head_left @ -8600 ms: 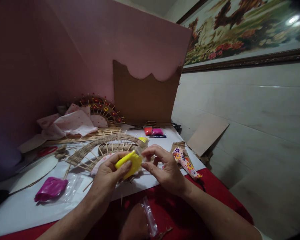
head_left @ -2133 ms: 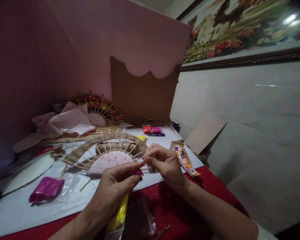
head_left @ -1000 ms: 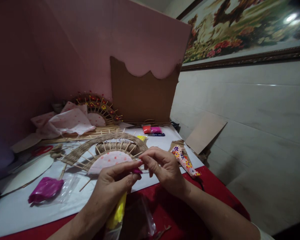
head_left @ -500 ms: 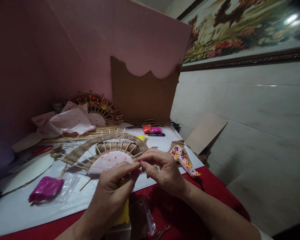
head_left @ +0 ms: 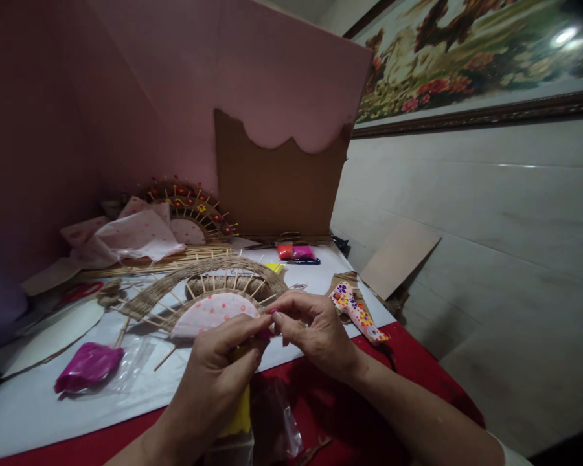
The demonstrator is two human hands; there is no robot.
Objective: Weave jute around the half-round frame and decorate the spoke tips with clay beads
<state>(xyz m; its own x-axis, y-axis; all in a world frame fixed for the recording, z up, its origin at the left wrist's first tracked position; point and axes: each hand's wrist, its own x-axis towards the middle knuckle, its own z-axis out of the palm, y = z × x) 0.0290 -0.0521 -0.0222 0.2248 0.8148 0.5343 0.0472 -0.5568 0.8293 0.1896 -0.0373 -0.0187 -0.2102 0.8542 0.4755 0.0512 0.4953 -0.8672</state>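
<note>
My left hand [head_left: 222, 369] is closed, pinching a small magenta clay bit [head_left: 264, 332] between thumb and forefinger, and it also grips a yellow clay pack [head_left: 237, 417] that hangs below the palm. My right hand [head_left: 315, 333] is closed in a pinch, fingertips meeting the same magenta bit. Both hands hover over the near edge of the white sheet [head_left: 39, 408], just in front of a half-round woven fan frame [head_left: 208, 285] with a pink dotted centre [head_left: 212, 310].
A magenta clay lump [head_left: 86, 366] in clear wrap lies at the left. A flower-painted piece [head_left: 358, 314] lies right of my hands. Red and pink clay packs [head_left: 295, 252], a decorated fan [head_left: 190, 208], pink dotted paper [head_left: 129, 236] and a cardboard backdrop [head_left: 276, 188] stand behind.
The yellow pack moved from my fingertips down under the left palm. A magenta bit now sits between both hands' fingertips, and the right fingers have closed in on it.
</note>
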